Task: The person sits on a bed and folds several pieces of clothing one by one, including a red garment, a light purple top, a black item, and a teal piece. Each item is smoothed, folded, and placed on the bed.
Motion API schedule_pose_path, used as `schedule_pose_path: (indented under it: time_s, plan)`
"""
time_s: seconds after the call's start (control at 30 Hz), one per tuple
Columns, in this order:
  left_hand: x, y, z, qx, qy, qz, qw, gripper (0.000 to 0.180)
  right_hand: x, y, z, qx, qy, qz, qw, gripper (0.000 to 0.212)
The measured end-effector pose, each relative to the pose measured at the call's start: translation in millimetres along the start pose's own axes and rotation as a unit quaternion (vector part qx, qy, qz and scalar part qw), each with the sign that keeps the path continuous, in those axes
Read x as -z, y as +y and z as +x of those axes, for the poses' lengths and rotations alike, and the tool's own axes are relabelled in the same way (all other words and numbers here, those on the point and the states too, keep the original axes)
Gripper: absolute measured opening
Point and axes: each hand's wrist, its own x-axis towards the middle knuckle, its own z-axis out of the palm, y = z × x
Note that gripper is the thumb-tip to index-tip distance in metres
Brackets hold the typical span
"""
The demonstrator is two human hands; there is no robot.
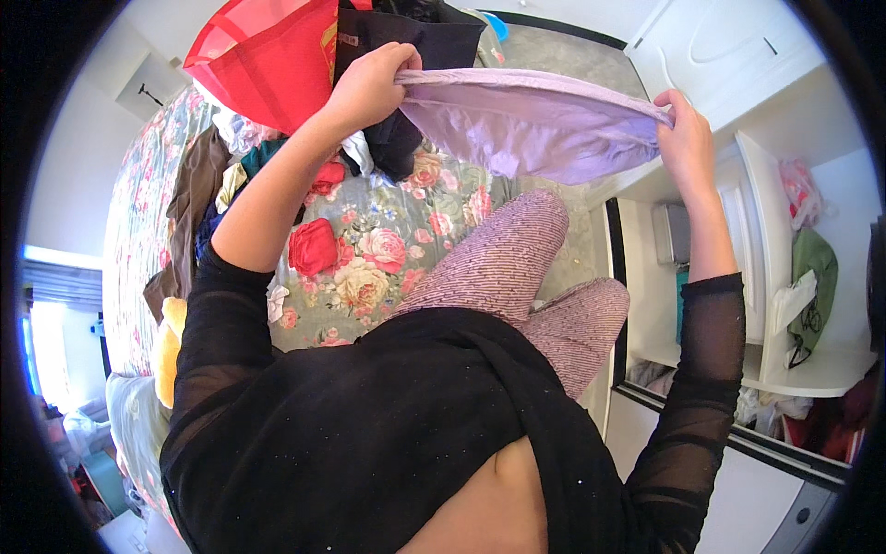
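Note:
A pair of lilac underpants [535, 134] is stretched out in the air in front of me, its waistband pulled taut from side to side. My left hand [374, 88] pinches one end of the band, fingers closed. At the other end, my right hand [685, 143] grips the band between thumb and fingers. The thin fabric hangs slack below the upper edge. Below and to the left, a folded red cloth [314, 246] lies on the flowered bedspread [360, 291], apart from both hands.
Beyond my left hand stand a red bag [268, 74] and a black bag [448, 42]. Brown trousers [198, 175] and other clothes lie heaped on the bed's left. At right is an open white wardrobe [761, 240] with a green bag [812, 282] on a shelf.

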Motion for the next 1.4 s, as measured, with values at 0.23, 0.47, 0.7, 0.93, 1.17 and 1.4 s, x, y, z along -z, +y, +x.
schedule_pose_path:
  time_s: [0.23,0.47,0.7,0.93,1.17,1.4]
  plan:
    - [19.1,-29.8,23.1,0.101,-0.036,-0.264,0.959,0.030,19.0,9.7,26.9,-0.079,-0.300,0.102,0.945,0.018]
    - [13.4,-1.7,27.4,0.214,-0.036,-0.426,0.878,0.023,-15.2,9.6,56.8,-0.208,-0.126,0.701,0.671,0.024]
    - [50.9,31.3,44.0,0.122,0.197,-0.308,0.923,0.020,43.7,-9.8,84.1,-0.074,0.036,0.619,0.781,0.023]
    - [10.4,23.9,24.6,0.105,0.087,-0.162,0.977,0.023,-3.1,-34.0,35.2,0.083,-0.198,0.225,0.950,0.019]
    - [12.0,7.4,30.5,0.194,-0.034,-0.427,0.883,0.018,5.1,8.0,36.9,-0.143,-0.141,0.611,0.766,0.020]
    - [10.7,32.0,21.1,0.277,-0.048,-0.521,0.806,0.015,6.2,16.0,25.9,-0.214,-0.151,0.653,0.711,0.023]
